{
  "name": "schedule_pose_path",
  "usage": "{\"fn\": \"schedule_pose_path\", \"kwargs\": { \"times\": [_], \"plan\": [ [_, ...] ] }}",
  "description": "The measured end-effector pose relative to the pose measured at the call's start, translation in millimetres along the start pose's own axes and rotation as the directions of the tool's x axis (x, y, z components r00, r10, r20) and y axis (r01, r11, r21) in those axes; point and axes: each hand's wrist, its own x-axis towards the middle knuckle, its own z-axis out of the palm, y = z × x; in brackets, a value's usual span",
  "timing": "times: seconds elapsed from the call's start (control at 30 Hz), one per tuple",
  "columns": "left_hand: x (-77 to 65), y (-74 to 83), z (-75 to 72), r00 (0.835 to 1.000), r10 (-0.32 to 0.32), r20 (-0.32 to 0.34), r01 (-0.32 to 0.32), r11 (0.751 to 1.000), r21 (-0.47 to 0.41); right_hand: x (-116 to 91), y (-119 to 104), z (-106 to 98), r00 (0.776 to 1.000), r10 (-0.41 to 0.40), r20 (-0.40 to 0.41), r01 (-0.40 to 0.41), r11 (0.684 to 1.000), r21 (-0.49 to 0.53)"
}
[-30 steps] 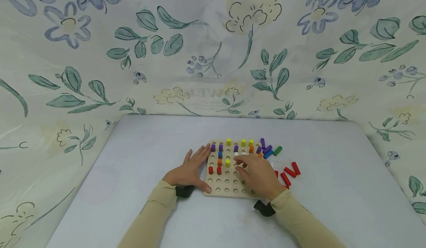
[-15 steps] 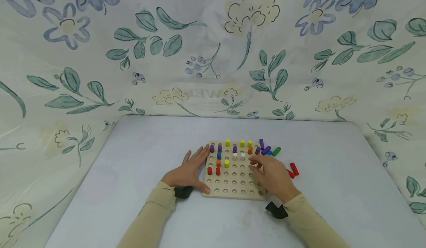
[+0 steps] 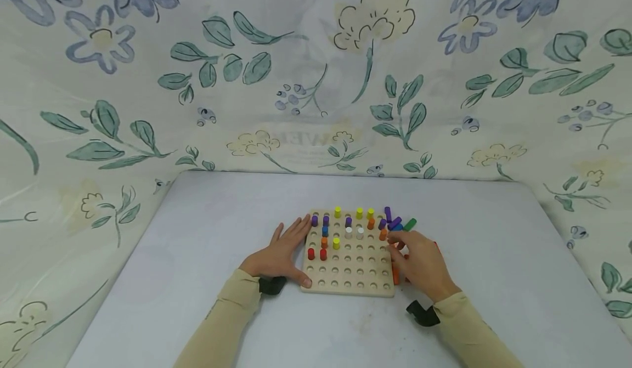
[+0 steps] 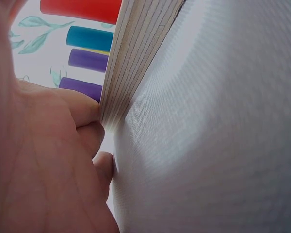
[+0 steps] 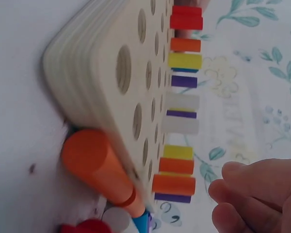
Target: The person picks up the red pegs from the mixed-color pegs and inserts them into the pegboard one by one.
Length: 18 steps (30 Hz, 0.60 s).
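A wooden pegboard (image 3: pixel 354 265) with rows of round holes lies on the white table. Several coloured pegs stand upright in it, including two red pegs (image 3: pixel 317 254), two white pegs (image 3: pixel 354 233) and an orange peg (image 3: pixel 383 235) near its right edge. My left hand (image 3: pixel 276 255) rests along the board's left side, fingers spread and straight, thumb on the near corner; the left wrist view shows fingers against the layered edge (image 4: pixel 131 53). Beyond the board's right edge is my right hand (image 3: pixel 422 261), fingers slightly bent; the right wrist view shows nothing between its fingertips (image 5: pixel 233 170).
Loose purple pegs (image 3: pixel 395 223), a green peg (image 3: pixel 410 224) and a blue one lie by the far right corner. A loose orange peg (image 5: pixel 92 153) lies against the board's right side, near red and white pegs. Flowered cloth (image 3: pixel 306 72) hangs behind the table.
My right hand has moved right, from over the white pegs to beyond the board's right edge, uncovering the white pegs and right-hand holes. The left hand stays in place.
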Motion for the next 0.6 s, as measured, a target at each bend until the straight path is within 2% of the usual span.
{"fn": "schedule_pose_path", "kwargs": {
  "times": [0.2, 0.37, 0.6],
  "plan": [
    [-0.1, 1.2, -0.4, 1.0, 0.003, -0.002, -0.003, 1.0, 0.002, -3.6, 9.7, -4.0, 1.0, 0.026, -0.008, -0.026, 0.999, -0.025],
    [0.0, 1.9, -1.0, 1.0, 0.004, 0.001, -0.004, 1.0, 0.001, -6.3, 17.1, -9.6, 0.997, 0.081, 0.0, -0.081, 0.996, -0.024],
    [0.9, 0.2, -2.2, 1.0, -0.001, 0.008, 0.001, 1.0, 0.008, -6.7, 26.2, -15.6, 0.993, 0.107, -0.041, -0.108, 0.993, -0.037]
  ]
}}
